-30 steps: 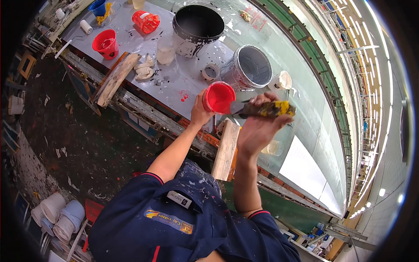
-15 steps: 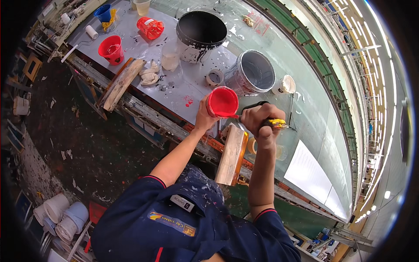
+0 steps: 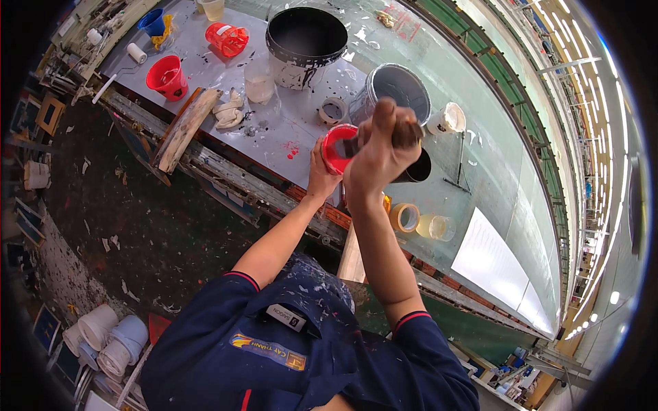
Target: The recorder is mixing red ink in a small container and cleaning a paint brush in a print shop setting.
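My left hand (image 3: 321,177) is wrapped round the side of a red plastic cup (image 3: 334,140) with red paint inside, over the table's near edge. My right hand (image 3: 377,154) is closed round a hand tool. Its brownish handle end (image 3: 409,134) sticks out on the right of my fist. A flat greyish blade (image 3: 349,147) points left into the cup's mouth; motion blur and my fist hide its exact kind. Just beyond my right wrist stands a black cup (image 3: 417,168), partly covered by the hand. Behind the fist is a clear bucket of grey paint (image 3: 399,89).
A large black-smeared bucket (image 3: 301,65) stands farther back. Left of it are red cups (image 3: 168,78), a wooden block (image 3: 188,130) and a crumpled cloth (image 3: 229,111). To the right lie a tape roll (image 3: 404,218), a cup of yellowish liquid (image 3: 435,227) and a white tub (image 3: 449,118).
My right hand has moved left and up from beside the cup, bringing the tool's blade over its mouth. The black cup, tape roll and yellowish cup are now more exposed.
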`<control>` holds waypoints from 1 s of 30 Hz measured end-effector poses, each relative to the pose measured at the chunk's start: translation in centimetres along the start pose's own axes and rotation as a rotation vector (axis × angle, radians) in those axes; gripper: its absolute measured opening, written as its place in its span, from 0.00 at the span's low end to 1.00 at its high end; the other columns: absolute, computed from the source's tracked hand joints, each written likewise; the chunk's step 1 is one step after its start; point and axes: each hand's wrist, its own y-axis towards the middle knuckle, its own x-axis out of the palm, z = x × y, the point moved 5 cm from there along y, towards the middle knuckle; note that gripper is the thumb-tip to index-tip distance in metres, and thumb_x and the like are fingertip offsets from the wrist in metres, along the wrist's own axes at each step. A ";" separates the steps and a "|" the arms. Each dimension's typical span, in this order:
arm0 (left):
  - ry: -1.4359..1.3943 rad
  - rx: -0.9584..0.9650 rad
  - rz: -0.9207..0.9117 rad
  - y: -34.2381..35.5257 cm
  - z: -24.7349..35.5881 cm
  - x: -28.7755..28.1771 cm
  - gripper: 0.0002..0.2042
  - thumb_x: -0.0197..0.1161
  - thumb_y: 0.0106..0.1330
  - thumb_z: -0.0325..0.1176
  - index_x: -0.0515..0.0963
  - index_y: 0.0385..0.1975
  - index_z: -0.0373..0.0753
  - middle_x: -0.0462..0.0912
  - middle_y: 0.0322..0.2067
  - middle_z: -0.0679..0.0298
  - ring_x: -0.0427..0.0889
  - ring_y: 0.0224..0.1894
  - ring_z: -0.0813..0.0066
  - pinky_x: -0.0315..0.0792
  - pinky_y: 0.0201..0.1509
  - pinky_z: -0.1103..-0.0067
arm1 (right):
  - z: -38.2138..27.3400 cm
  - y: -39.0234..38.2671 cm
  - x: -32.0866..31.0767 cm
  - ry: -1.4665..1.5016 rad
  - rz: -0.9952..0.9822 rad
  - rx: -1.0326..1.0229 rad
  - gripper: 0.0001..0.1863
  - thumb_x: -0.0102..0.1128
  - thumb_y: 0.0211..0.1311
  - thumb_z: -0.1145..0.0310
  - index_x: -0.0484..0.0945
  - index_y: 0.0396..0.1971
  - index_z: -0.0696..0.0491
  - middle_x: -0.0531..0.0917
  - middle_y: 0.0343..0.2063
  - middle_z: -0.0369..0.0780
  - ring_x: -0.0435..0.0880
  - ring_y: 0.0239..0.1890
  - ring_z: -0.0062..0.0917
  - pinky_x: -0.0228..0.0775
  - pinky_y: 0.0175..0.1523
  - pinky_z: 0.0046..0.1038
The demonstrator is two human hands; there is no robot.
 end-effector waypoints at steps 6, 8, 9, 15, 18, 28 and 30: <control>0.029 0.021 -0.066 -0.1 -2.1 1.2 0.51 0.72 0.42 0.34 0.40 0.62 0.37 0.53 0.57 0.45 0.56 0.59 0.44 0.59 0.60 0.61 | 3.2 3.9 1.5 0.236 0.266 -0.052 0.18 0.62 0.55 0.63 0.63 0.14 0.49 0.62 0.11 0.27 0.56 0.14 0.09 0.46 0.19 0.15; 0.110 0.021 -0.106 -0.6 -1.0 1.4 0.51 0.71 0.43 0.32 0.39 0.63 0.39 0.53 0.57 0.45 0.57 0.58 0.43 0.60 0.59 0.61 | 4.4 5.5 0.9 0.192 0.338 -0.092 0.18 0.62 0.55 0.63 0.63 0.15 0.49 0.62 0.11 0.27 0.56 0.14 0.09 0.46 0.19 0.15; 0.109 0.020 -0.103 -0.6 -0.6 1.3 0.51 0.71 0.43 0.32 0.39 0.63 0.39 0.53 0.57 0.45 0.57 0.58 0.43 0.60 0.59 0.61 | 4.6 6.1 0.5 0.154 0.408 -0.134 0.18 0.62 0.55 0.62 0.63 0.15 0.50 0.62 0.11 0.27 0.56 0.14 0.10 0.46 0.20 0.16; 0.035 0.053 -0.024 -0.8 -0.8 0.1 0.49 0.70 0.43 0.31 0.41 0.63 0.40 0.55 0.56 0.46 0.61 0.56 0.44 0.64 0.56 0.62 | 4.6 7.8 -1.9 0.047 0.546 -0.188 0.18 0.56 0.60 0.57 0.63 0.18 0.51 0.64 0.16 0.29 0.59 0.19 0.12 0.50 0.23 0.18; 0.034 0.085 -0.032 -0.9 -0.6 0.2 0.48 0.70 0.44 0.30 0.42 0.63 0.39 0.56 0.55 0.46 0.61 0.56 0.44 0.65 0.55 0.62 | 4.9 7.7 -4.0 0.239 0.609 -0.173 0.20 0.41 0.66 0.51 0.65 0.23 0.52 0.65 0.18 0.32 0.58 0.20 0.13 0.50 0.26 0.17; 0.001 0.091 -0.014 -0.9 -1.3 0.2 0.46 0.70 0.44 0.31 0.46 0.61 0.36 0.57 0.56 0.49 0.61 0.57 0.47 0.64 0.57 0.63 | 5.4 7.4 -7.6 -0.119 0.311 -0.182 0.21 0.42 0.65 0.49 0.63 0.33 0.55 0.67 0.20 0.35 0.68 0.22 0.22 0.65 0.32 0.25; -0.039 0.054 -0.029 -0.9 -1.5 0.2 0.45 0.70 0.43 0.32 0.47 0.61 0.36 0.57 0.56 0.49 0.60 0.57 0.47 0.63 0.57 0.63 | 7.2 7.2 -7.1 0.118 0.068 0.106 0.26 0.40 0.62 0.42 0.64 0.31 0.54 0.66 0.17 0.35 0.66 0.16 0.25 0.65 0.27 0.32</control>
